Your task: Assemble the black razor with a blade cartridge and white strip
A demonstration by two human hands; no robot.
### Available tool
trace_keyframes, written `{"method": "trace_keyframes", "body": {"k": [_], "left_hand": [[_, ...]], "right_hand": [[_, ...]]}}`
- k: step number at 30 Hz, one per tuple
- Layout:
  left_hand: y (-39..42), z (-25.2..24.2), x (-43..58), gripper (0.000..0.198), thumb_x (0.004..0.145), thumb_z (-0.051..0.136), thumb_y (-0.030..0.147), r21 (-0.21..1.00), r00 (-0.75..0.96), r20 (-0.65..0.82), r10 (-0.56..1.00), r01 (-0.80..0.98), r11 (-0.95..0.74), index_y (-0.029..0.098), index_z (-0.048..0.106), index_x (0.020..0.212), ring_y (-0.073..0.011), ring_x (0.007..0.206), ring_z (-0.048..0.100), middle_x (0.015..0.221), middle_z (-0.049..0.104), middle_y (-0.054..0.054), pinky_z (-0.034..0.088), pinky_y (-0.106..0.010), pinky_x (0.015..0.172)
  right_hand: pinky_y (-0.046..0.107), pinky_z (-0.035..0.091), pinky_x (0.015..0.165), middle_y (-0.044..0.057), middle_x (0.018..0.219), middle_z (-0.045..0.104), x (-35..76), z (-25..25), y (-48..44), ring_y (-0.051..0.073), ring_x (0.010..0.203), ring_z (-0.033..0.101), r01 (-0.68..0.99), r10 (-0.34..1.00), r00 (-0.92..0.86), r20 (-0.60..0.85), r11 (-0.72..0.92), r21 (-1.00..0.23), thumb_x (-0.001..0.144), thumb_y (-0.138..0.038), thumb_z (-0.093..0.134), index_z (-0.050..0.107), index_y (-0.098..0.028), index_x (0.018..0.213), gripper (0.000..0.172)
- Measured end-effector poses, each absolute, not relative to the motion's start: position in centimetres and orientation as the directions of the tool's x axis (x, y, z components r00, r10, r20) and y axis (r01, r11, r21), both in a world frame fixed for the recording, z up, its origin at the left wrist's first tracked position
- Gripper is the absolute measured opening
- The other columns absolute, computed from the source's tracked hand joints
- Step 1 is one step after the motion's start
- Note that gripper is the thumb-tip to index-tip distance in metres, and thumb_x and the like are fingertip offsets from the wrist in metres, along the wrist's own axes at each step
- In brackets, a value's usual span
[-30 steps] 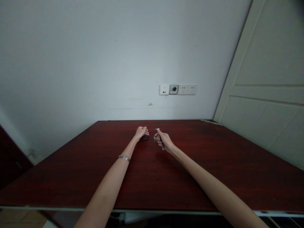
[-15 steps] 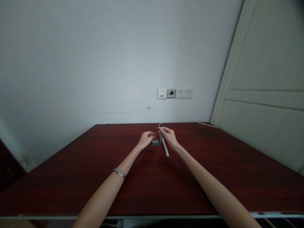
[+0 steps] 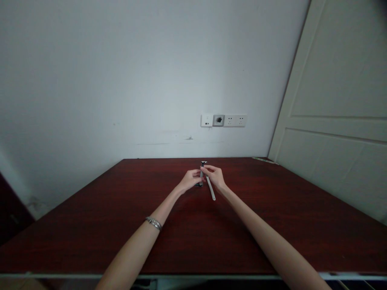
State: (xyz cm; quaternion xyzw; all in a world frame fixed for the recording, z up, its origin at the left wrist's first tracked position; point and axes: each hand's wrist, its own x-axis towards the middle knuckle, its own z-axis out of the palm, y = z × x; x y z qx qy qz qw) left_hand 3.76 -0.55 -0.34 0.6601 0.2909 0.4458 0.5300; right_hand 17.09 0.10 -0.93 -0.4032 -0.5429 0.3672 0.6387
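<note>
Between my hands stands a razor-like tool (image 3: 201, 175), upright, with a pale handle and a small T-shaped head at the top. My right hand (image 3: 215, 177) is closed, its thumb and fingertips pinching the tool just below the head. From the left, my left hand (image 3: 190, 179) closes its thumb and fingers around the lower handle. A slim white stick (image 3: 211, 189) with a hole at its near end lies beneath my right hand. Under my left fingertips a small clear case (image 3: 198, 185) is mostly hidden.
The dark red wooden table (image 3: 115, 209) reaches back to a pale wall with a row of sockets (image 3: 223, 120). A white panelled door (image 3: 335, 121) stands at the right. A thin flat strip (image 3: 264, 160) lies at the table's far right corner.
My left hand has moved right and taken hold of the handle, covering most of the clear case with its teal contents. The tool in my right hand has shifted slightly left and turned, showing its T-shaped head.
</note>
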Motion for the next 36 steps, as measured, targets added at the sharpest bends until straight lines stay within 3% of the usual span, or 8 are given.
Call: {"method": "trace_keyframes", "body": {"k": [3, 6, 9, 12, 16, 22, 31, 36], "left_hand": [[-0.4, -0.4, 3.8, 0.014, 0.066, 0.065, 0.013, 0.955, 0.422, 0.292, 0.858, -0.075, -0.289, 0.009, 0.064, 0.08, -0.0176, 0.065, 0.063, 0.073, 0.067, -0.009, 0.048, -0.029, 0.064], [0.2, -0.5, 3.5, 0.017, 0.066, 0.066, 0.014, 0.946, 0.376, 0.322, 0.869, -0.107, -0.305, 0.009, 0.062, 0.082, -0.0169, 0.063, 0.063, 0.071, 0.067, -0.007, 0.049, -0.03, 0.064], [0.9, -0.6, 3.1, 0.019, 0.067, 0.065, 0.015, 0.94, 0.324, 0.34, 0.883, -0.113, -0.32, 0.008, 0.059, 0.083, -0.0158, 0.059, 0.063, 0.069, 0.065, -0.006, 0.049, -0.029, 0.06], [1.2, -0.7, 2.6, 0.016, 0.068, 0.064, 0.015, 0.929, 0.297, 0.368, 0.881, -0.088, -0.358, 0.008, 0.057, 0.08, -0.0149, 0.057, 0.063, 0.067, 0.064, -0.006, 0.049, -0.027, 0.057], [1.4, -0.8, 2.3, 0.014, 0.069, 0.062, 0.015, 0.922, 0.289, 0.383, 0.877, -0.06, -0.383, 0.008, 0.057, 0.079, -0.0148, 0.058, 0.063, 0.067, 0.063, -0.006, 0.049, -0.027, 0.058], [1.8, -1.2, 2.3, 0.015, 0.068, 0.063, 0.015, 0.918, 0.277, 0.386, 0.88, -0.028, -0.394, 0.008, 0.057, 0.08, -0.0146, 0.058, 0.063, 0.067, 0.063, -0.006, 0.048, -0.026, 0.057], [1.9, -1.6, 2.0, 0.015, 0.068, 0.062, 0.016, 0.923, 0.28, 0.374, 0.884, -0.016, -0.385, 0.008, 0.057, 0.081, -0.0154, 0.059, 0.063, 0.067, 0.064, -0.007, 0.048, -0.025, 0.057], [2.2, -1.6, 1.7, 0.016, 0.068, 0.064, 0.017, 0.92, 0.262, 0.382, 0.886, -0.012, -0.393, 0.009, 0.057, 0.08, -0.0155, 0.06, 0.063, 0.068, 0.065, -0.007, 0.048, -0.025, 0.057]], "right_hand": [[0.025, 0.046, 0.054, 0.006, 0.074, 0.067, 17.3, -1.0, 0.3, 0.014, 0.06, 0.057, -0.063, 0.93, 0.103, 0.354, 0.361, -0.93, 0.057, -0.04, 0.071, 0.068, -0.013, 0.084, 0.038], [0.026, 0.046, 0.058, 0.007, 0.081, 0.067, 18.3, -1.3, 0.8, 0.015, 0.066, 0.06, -0.063, 0.942, 0.03, 0.333, 0.334, -0.94, 0.058, -0.039, 0.071, 0.064, -0.013, 0.098, 0.048], [0.026, 0.045, 0.061, 0.007, 0.078, 0.067, 19.7, -2.0, 1.4, 0.016, 0.068, 0.06, 0.256, 0.942, 0.084, 0.326, 0.296, -0.92, 0.063, -0.035, 0.066, 0.064, -0.012, 0.098, 0.042], [0.026, 0.043, 0.067, 0.008, 0.077, 0.067, 20.8, -2.8, 1.5, 0.019, 0.075, 0.061, 0.699, 0.934, 0.094, 0.346, 0.185, -0.69, 0.066, -0.03, 0.064, 0.066, -0.013, 0.091, 0.03], [0.028, 0.043, 0.067, 0.013, 0.087, 0.066, 20.5, -3.4, 0.8, 0.025, 0.084, 0.062, 0.91, 0.972, 0.029, 0.232, 0.071, -0.409, 0.068, -0.034, 0.06, 0.064, -0.014, 0.085, 0.027], [0.031, 0.043, 0.065, 0.018, 0.094, 0.064, 19.7, -3.2, -0.2, 0.029, 0.085, 0.062, 0.954, 0.983, 0.015, 0.182, 0.04, -0.298, 0.071, -0.027, 0.053, 0.062, -0.012, 0.088, 0.024], [0.025, 0.042, 0.064, 0.014, 0.087, 0.065, 20.4, -4.2, 1.1, 0.023, 0.081, 0.062, 0.917, 0.983, 0.012, 0.185, 0.063, -0.394, 0.064, -0.025, 0.062, 0.064, -0.012, 0.085, 0.024], [0.024, 0.041, 0.063, 0.011, 0.082, 0.066, 20.9, -4.6, 1.6, 0.021, 0.077, 0.062, 0.887, 0.966, -0.01, 0.259, 0.128, -0.444, 0.067, -0.021, 0.06, 0.067, -0.014, 0.085, 0.02]]}}
